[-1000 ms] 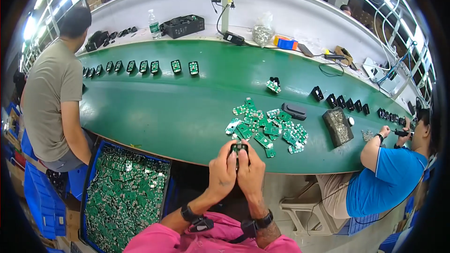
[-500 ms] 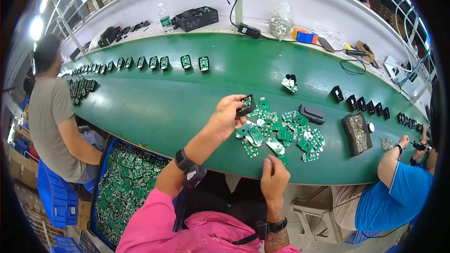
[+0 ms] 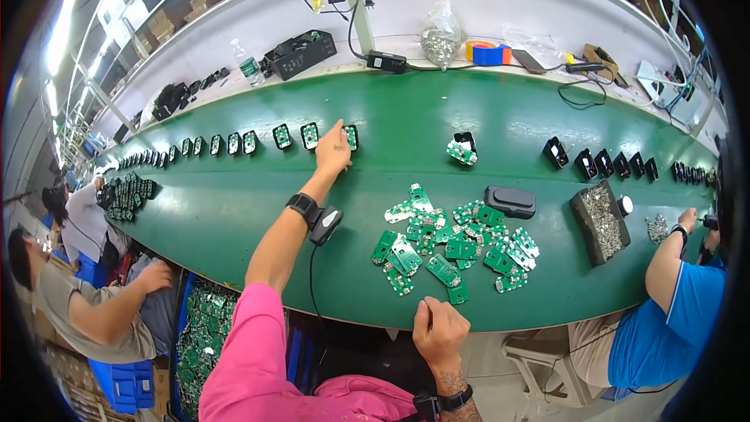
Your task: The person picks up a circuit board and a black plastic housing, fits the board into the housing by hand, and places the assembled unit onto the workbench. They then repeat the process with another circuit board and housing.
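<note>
At the right end of a row on the green bench, my left hand has its fingers around a black plastic case with a green circuit board in it. The case is partly hidden by the fingers. Close to the bench's front edge is my right hand, its fingers curled in; anything inside them is hidden. A loose pile of green circuit boards lies just beyond it. Farther back, another black case stands with a board against its front.
Several filled cases run leftward; black cases line the right. A dark box of small metal parts and a black oblong case lie right of the pile. Co-workers sit at both sides. A board-filled bin stands lower left.
My left hand has carried the case from above the board pile, away and to the left, to the row's end. My right hand stays near the front edge, more tightly curled. The view has shifted.
</note>
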